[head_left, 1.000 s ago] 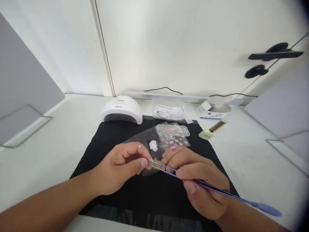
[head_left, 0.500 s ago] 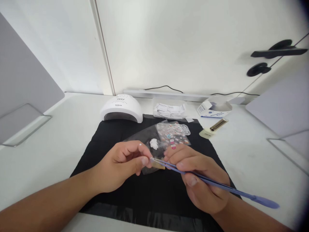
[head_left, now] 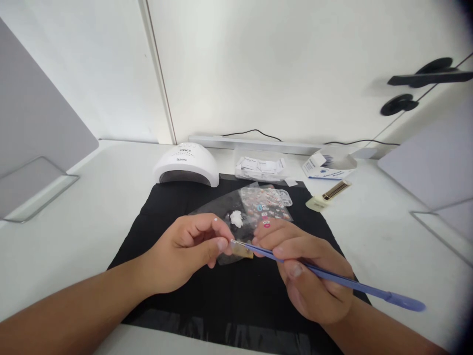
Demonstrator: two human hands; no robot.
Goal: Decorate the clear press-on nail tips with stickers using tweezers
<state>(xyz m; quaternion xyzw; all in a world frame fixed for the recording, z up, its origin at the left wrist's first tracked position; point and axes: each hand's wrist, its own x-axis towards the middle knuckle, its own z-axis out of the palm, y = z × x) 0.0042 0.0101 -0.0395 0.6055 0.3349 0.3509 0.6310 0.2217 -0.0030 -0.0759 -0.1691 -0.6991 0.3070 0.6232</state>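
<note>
Tweezers (head_left: 328, 277), long and blue, lie pinched in the right hand (head_left: 310, 276) above the black mat (head_left: 162, 207), their tips closed on a tiny piece right at the left hand's (head_left: 185, 251) fingertips. That left hand pinches thumb against forefinger around the same spot. Behind them sit a white nail lamp (head_left: 186, 165), a clear sticker sheet (head_left: 266, 204) and a small white wad (head_left: 236, 218).

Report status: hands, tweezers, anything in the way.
Right hand pinching blue tweezers, tips at left hand fingertips. Left hand fingers curled, thumb to forefinger. Sticker sheet and white lamp behind, clear of both hands.
</note>
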